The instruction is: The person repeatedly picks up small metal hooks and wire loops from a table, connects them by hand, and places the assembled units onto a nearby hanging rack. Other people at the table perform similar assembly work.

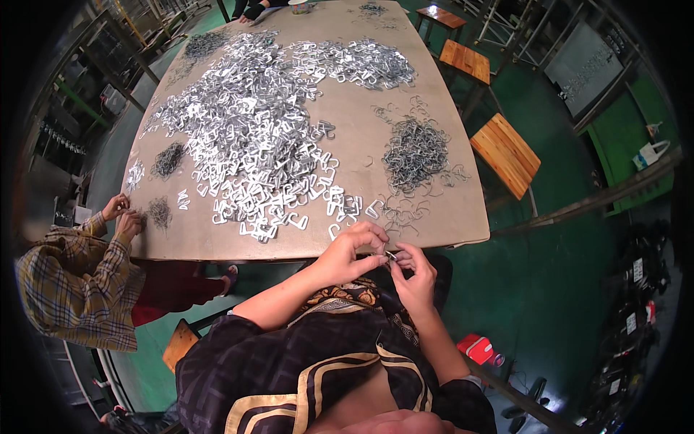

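At the table's front edge my left hand (356,253) and my right hand (414,273) meet, fingertips pinched together on a small metal piece (391,255). Fingers cover most of it, so its exact shape is hard to make out. Just beyond my hands lie loose thin wire clips (405,215), and farther back rises a heap of dark bent wire clips (415,155). To the left of these spreads a large pile of shiny flat metal hooks (249,130), with a few stray hooks (335,231) close to my left hand.
The brown-topped table (347,137) carries smaller wire heaps (168,160) on its left. A co-worker in a plaid garment (79,289) handles pieces at the left edge; another person's hand (252,12) rests at the far end. Wooden stools (507,154) line the right side.
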Demonstrator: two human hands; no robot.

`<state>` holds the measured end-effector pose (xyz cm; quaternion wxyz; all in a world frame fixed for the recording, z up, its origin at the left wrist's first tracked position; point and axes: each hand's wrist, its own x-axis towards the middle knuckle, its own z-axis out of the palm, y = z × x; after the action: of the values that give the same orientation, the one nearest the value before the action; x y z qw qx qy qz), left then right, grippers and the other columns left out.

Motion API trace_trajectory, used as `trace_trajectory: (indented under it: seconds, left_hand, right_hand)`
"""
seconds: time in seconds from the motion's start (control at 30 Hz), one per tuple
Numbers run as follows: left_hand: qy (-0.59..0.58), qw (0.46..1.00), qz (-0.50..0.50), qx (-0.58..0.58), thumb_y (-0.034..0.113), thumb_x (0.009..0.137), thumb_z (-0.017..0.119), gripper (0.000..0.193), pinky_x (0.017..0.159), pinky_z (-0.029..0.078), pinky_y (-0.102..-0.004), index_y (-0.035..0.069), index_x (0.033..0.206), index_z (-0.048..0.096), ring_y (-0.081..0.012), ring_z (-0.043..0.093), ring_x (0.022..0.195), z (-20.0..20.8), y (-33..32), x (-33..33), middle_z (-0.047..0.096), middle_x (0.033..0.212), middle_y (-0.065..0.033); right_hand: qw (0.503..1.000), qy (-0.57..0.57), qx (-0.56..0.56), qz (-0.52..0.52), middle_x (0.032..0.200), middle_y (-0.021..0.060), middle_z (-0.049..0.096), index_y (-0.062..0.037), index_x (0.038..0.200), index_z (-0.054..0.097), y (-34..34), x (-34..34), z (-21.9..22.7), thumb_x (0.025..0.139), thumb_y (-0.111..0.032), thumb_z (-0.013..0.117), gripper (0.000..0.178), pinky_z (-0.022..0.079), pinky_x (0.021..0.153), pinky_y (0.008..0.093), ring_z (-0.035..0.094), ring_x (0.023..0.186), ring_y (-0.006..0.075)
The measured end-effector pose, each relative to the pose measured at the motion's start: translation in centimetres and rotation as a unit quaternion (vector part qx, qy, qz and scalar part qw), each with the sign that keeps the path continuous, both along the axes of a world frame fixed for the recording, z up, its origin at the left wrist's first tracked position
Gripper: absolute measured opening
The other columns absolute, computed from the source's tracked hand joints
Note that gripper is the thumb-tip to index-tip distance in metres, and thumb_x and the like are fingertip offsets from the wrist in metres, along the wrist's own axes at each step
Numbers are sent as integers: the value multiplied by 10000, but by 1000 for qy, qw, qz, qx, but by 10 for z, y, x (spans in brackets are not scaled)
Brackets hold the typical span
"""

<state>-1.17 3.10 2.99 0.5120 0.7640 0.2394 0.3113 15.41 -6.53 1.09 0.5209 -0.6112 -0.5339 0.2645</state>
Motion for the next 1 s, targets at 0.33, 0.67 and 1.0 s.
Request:
trace_trajectory:
  seconds: [0.33,0.67,1.0]
  left_hand:
    - [0,999,7,43,45,798,704,142,841,454,-388,51,882,589,-301,607,927,-14,-10,11,659,947,-94]
    - [-30,997,1,72,7,802,669,148,807,450,-375,51,885,556,-286,631,880,-9,-18,2,672,912,-89]
    - [-12,996,-19,92,12,806,669,148,826,427,-363,69,865,546,-254,632,888,-5,-26,-2,689,942,-69]
  right_hand:
    - [1000,-7,10,2,871,114,681,7,1125,608,-3,2,3,777,97,666,364,551,699,276,691,768,178]
    - [995,-81,19,51,885,123,659,3,1126,619,25,29,-19,816,2,655,312,535,718,342,661,814,235]
    - [873,-475,87,68,860,101,538,-43,829,600,116,0,-58,762,-92,624,87,447,769,384,535,875,275]
